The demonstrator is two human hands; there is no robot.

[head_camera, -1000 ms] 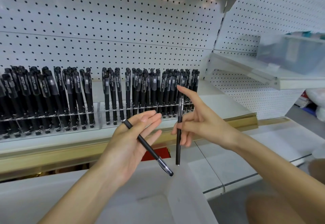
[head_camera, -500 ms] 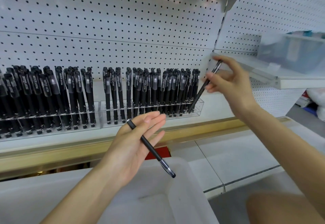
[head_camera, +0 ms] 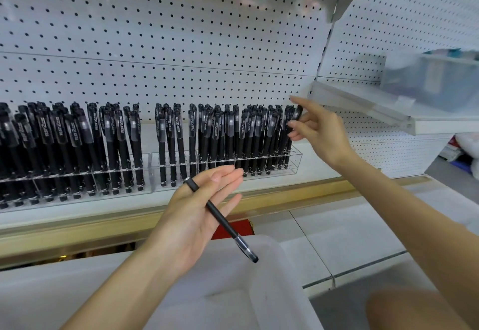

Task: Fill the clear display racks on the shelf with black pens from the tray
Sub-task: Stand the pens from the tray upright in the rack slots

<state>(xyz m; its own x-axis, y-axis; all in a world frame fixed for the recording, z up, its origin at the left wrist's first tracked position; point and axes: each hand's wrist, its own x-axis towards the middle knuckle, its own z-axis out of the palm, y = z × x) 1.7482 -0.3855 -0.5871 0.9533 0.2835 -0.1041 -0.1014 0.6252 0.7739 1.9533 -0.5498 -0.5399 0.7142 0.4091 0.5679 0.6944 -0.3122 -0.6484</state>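
Two clear display racks stand on the white shelf, the left rack (head_camera: 146, 174) and the right rack (head_camera: 295, 157), both packed with upright black pens. My right hand (head_camera: 317, 133) is at the right end of the right rack and pinches the cap of a black pen (head_camera: 298, 112) that stands among the last pens there. My left hand (head_camera: 197, 208) hovers below the racks, fingers stretched out, holding a second black pen (head_camera: 223, 222) slanted across it with the tip pointing down right. The white translucent tray (head_camera: 272, 280) lies under my left hand; its inside is mostly hidden.
White pegboard (head_camera: 181, 44) backs the shelf, which has a gold front edge (head_camera: 285, 196). A higher side shelf at the right carries a clear plastic bin (head_camera: 427, 83). A red item (head_camera: 241, 228) shows under the shelf edge. A white lower shelf (head_camera: 350, 231) extends to the right.
My right hand carried its pen from in front of the rack up to the rack's right end and lowered it among the pens. My left hand with its pen barely moved.
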